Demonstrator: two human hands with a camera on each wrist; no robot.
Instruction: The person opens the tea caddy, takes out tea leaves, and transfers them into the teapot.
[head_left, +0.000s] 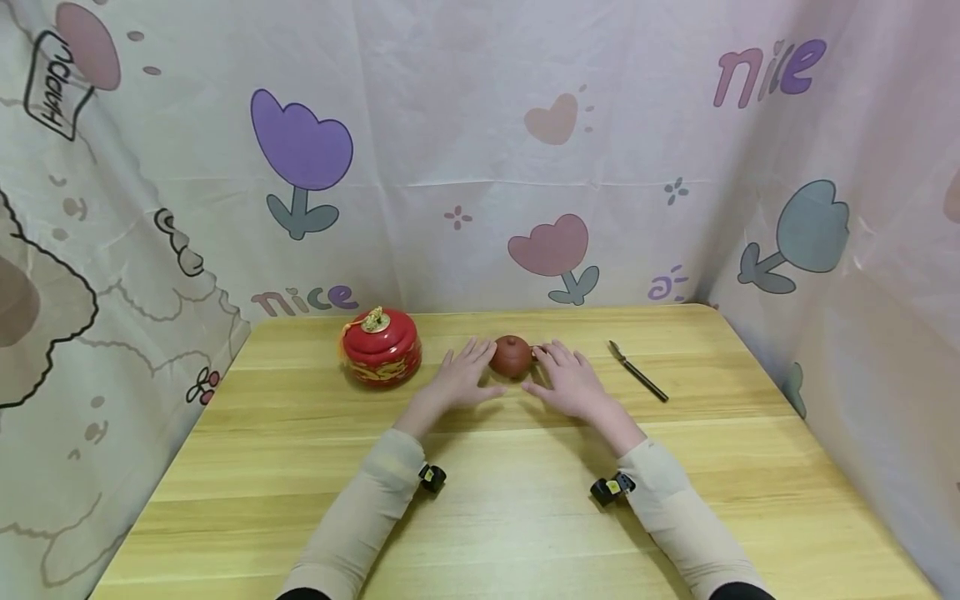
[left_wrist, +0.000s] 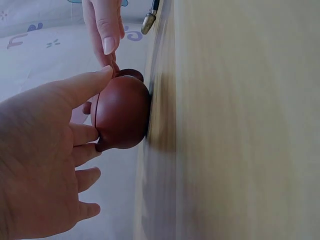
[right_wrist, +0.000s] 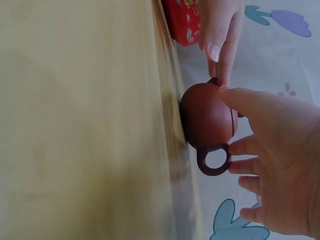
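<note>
A small reddish-brown clay teapot (head_left: 512, 357) with a knobbed lid stands upright on the table between the two hands. At its left, my left hand (head_left: 464, 377) spreads its fingers, with fingertips at the spout side (left_wrist: 99, 147). My right hand (head_left: 567, 382) lies on the other side, its straight fingers beside the loop handle (right_wrist: 214, 160). Neither hand wraps round the pot. In the wrist views, the thumbs appear in front of the pot; whether they touch it I cannot tell.
Left of the hands sits a glossy red lidded jar (head_left: 382, 350) with gold decoration and a tassel. A slim black pen-like tool (head_left: 638, 372) with a metallic tip lies at the right. Behind the wooden table (head_left: 510, 517) hangs a patterned curtain (head_left: 450, 150).
</note>
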